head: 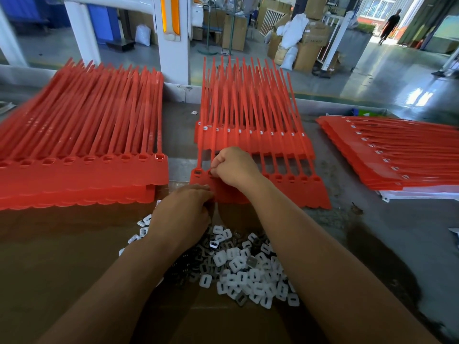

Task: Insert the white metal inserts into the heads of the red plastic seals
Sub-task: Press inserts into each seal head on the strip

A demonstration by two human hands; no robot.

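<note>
Covering the tabletop from left edge to right, red seals lie in batches. The middle strip is in work: light, bendy, best steadied by its flat tag. White inserts heap at the front edge, small and slick, wanting an edgewise pinch. Right hand curls tight, seemingly pinching one into a head. Left hand bends over the tag, its hold hidden.

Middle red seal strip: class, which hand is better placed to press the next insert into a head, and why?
Right. The right hand is at the middle red seal strip head row, fingers curled at its second head. The left hand lies lower, by the pile of white inserts.
</note>
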